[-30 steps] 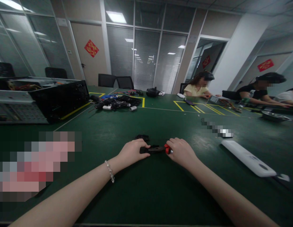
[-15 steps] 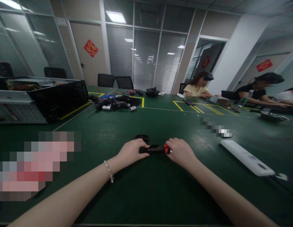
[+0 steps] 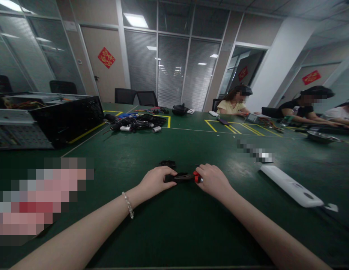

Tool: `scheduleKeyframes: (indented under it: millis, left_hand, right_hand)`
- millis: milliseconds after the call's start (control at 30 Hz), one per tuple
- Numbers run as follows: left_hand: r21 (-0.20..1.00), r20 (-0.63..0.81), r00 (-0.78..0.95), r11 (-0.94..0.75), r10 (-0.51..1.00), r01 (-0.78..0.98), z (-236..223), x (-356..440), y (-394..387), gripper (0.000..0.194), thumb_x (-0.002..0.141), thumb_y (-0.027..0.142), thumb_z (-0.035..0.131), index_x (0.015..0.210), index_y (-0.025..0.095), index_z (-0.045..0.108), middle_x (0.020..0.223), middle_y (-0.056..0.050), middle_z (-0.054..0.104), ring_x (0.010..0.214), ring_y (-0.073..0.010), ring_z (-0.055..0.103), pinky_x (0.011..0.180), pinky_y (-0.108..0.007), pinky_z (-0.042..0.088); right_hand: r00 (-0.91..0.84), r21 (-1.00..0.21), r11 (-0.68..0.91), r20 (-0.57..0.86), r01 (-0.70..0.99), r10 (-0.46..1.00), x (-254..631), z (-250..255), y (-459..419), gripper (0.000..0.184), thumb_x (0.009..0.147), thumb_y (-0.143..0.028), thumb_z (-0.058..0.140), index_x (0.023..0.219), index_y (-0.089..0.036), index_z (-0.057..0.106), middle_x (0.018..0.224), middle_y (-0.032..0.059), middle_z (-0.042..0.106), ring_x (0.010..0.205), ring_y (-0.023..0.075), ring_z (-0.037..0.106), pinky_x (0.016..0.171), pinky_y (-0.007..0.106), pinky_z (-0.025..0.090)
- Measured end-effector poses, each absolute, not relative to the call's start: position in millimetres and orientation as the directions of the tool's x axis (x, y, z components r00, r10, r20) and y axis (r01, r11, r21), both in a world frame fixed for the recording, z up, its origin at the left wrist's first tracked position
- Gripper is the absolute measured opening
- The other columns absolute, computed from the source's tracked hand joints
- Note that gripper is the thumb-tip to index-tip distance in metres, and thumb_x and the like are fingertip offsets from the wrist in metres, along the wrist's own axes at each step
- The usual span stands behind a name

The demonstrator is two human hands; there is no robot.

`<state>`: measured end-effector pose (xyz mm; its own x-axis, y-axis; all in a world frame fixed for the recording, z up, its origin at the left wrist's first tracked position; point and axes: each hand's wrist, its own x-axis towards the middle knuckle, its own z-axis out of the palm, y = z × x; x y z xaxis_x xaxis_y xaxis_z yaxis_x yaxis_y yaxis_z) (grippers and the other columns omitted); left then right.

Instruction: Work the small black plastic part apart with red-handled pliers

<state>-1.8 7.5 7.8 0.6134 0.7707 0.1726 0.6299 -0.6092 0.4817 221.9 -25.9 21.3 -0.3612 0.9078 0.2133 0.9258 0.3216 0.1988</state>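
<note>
My right hand (image 3: 215, 180) is closed round the red grips of a pair of pliers (image 3: 188, 177), whose dark jaws point left. My left hand (image 3: 154, 182) pinches a small black part (image 3: 170, 178) between thumb and fingers. The plier jaws reach to this part; whether they grip it I cannot tell. Just beyond my left hand, another small black piece (image 3: 167, 164) lies on the green table (image 3: 174, 232).
An open computer case (image 3: 70, 120) stands at the left. Tangled black cables and tools (image 3: 135, 122) lie farther back. At the right are a white power strip (image 3: 291, 186) and a metal dish (image 3: 322, 137). Several people (image 3: 233, 101) sit at the far right.
The whole view has shifted slightly. Both hands keep the same hold on the pliers and the black part, with no clear movement between them.
</note>
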Motion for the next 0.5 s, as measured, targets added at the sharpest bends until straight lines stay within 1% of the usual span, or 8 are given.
scheduleKeyframes:
  millis: [100, 233, 500]
  left_hand:
    - [0.51, 0.16, 0.619, -0.602, 0.769, 0.615, 7.5, -1.9, 8.2, 0.033, 0.074, 0.034, 0.056, 0.105, 0.027, 0.054, 0.106, 0.001, 0.057, 0.079, -0.0145, 0.054, 0.07, -0.027, 0.042]
    - [0.515, 0.135, 0.616, -0.586, 0.776, 0.626, 8.5, -1.9, 8.9, 0.034, 0.073, 0.034, 0.057, 0.106, 0.025, 0.054, 0.104, 0.0, 0.058, 0.076, -0.0143, 0.054, 0.069, -0.027, 0.042]
    - [0.514, 0.133, 0.6, -0.572, 0.789, 0.639, 7.5, -1.2, 9.2, 0.033, 0.072, 0.035, 0.058, 0.104, 0.026, 0.055, 0.1, 0.0, 0.058, 0.071, -0.013, 0.052, 0.065, -0.025, 0.041]
  right_hand:
    - [-0.352, 0.195, 0.314, 0.201, 0.929, 0.914, 220.2, 23.5, -26.8, 0.022, 0.071, -0.028, 0.05, 0.089, -0.017, 0.058, 0.087, 0.0058, 0.059, 0.076, 0.0174, 0.051, 0.067, 0.029, 0.038]
    - [-0.342, 0.194, 0.307, 0.183, 0.932, 0.922, 219.1, 25.3, -27.3, 0.023, 0.071, -0.028, 0.051, 0.09, -0.017, 0.058, 0.087, 0.0062, 0.06, 0.078, 0.0178, 0.052, 0.068, 0.029, 0.038]
    - [-0.347, 0.194, 0.308, 0.213, 0.931, 0.913, 220.7, 22.8, -27.1, 0.022, 0.071, -0.027, 0.05, 0.088, -0.017, 0.059, 0.087, 0.0059, 0.06, 0.077, 0.0177, 0.052, 0.067, 0.03, 0.038]
